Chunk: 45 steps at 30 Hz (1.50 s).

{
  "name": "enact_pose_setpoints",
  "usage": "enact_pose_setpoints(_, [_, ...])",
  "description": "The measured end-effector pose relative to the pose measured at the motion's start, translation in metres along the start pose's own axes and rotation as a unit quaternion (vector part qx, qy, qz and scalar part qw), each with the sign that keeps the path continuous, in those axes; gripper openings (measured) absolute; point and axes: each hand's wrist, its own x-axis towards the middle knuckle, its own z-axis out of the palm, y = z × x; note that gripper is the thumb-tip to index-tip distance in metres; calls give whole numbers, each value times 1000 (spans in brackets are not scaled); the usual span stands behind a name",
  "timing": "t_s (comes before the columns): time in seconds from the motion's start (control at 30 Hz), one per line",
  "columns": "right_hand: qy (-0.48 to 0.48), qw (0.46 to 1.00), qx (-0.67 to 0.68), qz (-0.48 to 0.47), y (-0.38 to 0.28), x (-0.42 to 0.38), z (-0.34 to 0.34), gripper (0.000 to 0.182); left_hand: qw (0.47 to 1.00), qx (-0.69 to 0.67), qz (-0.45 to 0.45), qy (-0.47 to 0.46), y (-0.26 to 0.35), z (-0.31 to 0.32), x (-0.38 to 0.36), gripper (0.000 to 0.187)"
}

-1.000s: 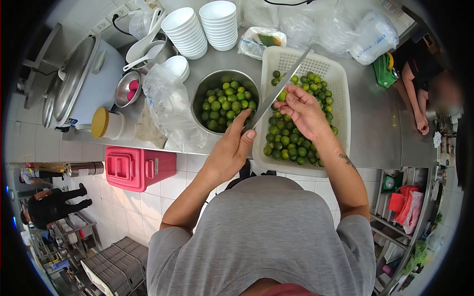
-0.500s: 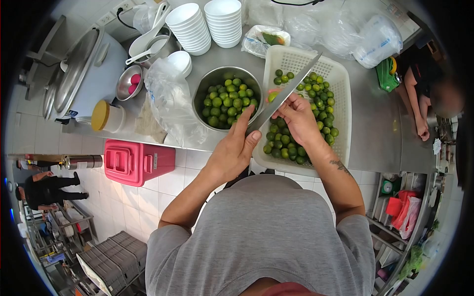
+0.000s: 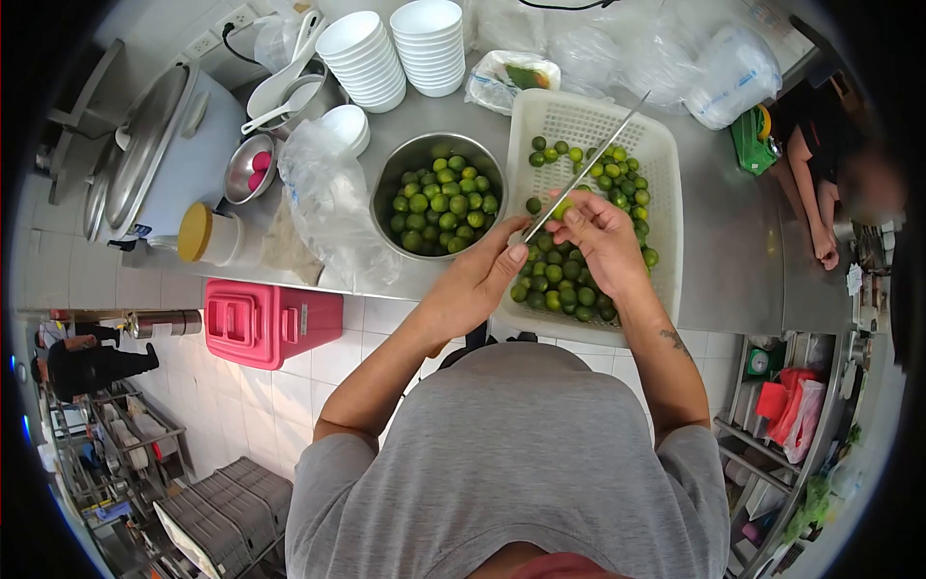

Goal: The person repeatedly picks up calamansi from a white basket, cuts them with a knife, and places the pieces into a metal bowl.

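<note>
My left hand [image 3: 482, 277] is closed round the lower end of a long knife [image 3: 600, 152], whose blade slants up and to the right, edge-on to me. My right hand [image 3: 605, 241] pinches a small green lime [image 3: 562, 209] between thumb and fingers, right beside the blade. Both hands are above the near part of a white perforated plastic basket [image 3: 669, 193]. Many loose limes [image 3: 555, 280] lie in that basket, some hidden under my right hand. Left of it stands a steel pot [image 3: 378, 207] holding a heap of limes [image 3: 439, 205], close to my left hand.
Stacked white bowls [image 3: 429, 48] and plastic bags [image 3: 666, 58] line the back of the steel counter [image 3: 733, 232]. A clear bag [image 3: 333, 193] and a yellow-lidded tub [image 3: 198, 232] are at left. A red bin [image 3: 275, 323] stands on the floor. At right, a person's arms [image 3: 815, 198] show.
The knife has turned from showing its broad side to edge-on. My left hand has shifted right, its fingers curling in. A lime now shows in my right hand's pinch.
</note>
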Motion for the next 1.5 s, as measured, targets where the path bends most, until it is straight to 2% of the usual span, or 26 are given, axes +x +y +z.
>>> enact_pose_setpoints(0.03, [19, 1000, 20, -6, 2, 0, -3, 25, 1000, -5, -1, 3, -1, 3, -1, 55])
enact_pose_setpoints(0.13, [65, 996, 56, -29, 6, 1, -6, 21, 994, 78, 74, 32, -7, 9, -2, 51])
enact_pose_setpoints(0.27, [111, 990, 65, -51, 3, 5, 7, 15, 989, 142, 28, 39, -4, 10, -11, 52])
enact_pose_setpoints(0.53, [26, 999, -9, -42, 17, 5, 42, 13, 982, 171, 43, 70, 2, 2, -11, 55])
enact_pose_setpoints(0.63, [-4, 999, -20, -35, 21, 6, 47, 16, 984, 135, 75, 86, -3, -3, -11, 52])
enact_pose_setpoints(0.73, [-35, 999, -19, -16, 25, 7, 52, 18, 992, 83, 26, 97, -7, -5, -11, 48])
enact_pose_setpoints(0.83, [-60, 998, -27, 12, 14, 8, 60, 21, 990, 71, 16, 118, -5, -9, -12, 41])
enact_pose_setpoints(0.9, [-80, 995, -43, 42, -1, 14, 63, 23, 991, 82, 2, 106, 1, -19, -15, 45])
enact_pose_setpoints(0.93, [-59, 990, -128, 11, -3, 22, 57, 22, 991, 87, -6, 99, 3, -24, -16, 47])
enact_pose_setpoints(1.0, [-14, 955, -294, -49, -12, 49, 29, 23, 989, 75, -22, 126, 0, -30, -20, 50])
enact_pose_setpoints(1.07, [38, 893, -431, -121, 15, 95, -33, 33, 985, 80, -33, 149, -7, -35, -22, 53])
enact_pose_setpoints(1.17, [56, 778, -618, -104, 33, 123, -65, 34, 978, 100, -41, 178, -13, -40, -21, 57])
enact_pose_setpoints(1.27, [51, 683, -721, -105, 49, 128, -62, 32, 977, 92, -43, 186, -9, -40, -25, 59])
enact_pose_setpoints(1.37, [27, 629, -770, -103, 52, 131, -63, 34, 979, 96, -22, 181, -13, -41, -29, 59])
enact_pose_setpoints(1.47, [75, 816, -573, 8, 33, 120, -51, 29, 979, 94, -14, 182, -17, -45, -30, 58])
enact_pose_setpoints(1.5, [76, 899, -431, 22, 28, 114, -47, 30, 980, 84, -20, 177, -13, -45, -32, 58])
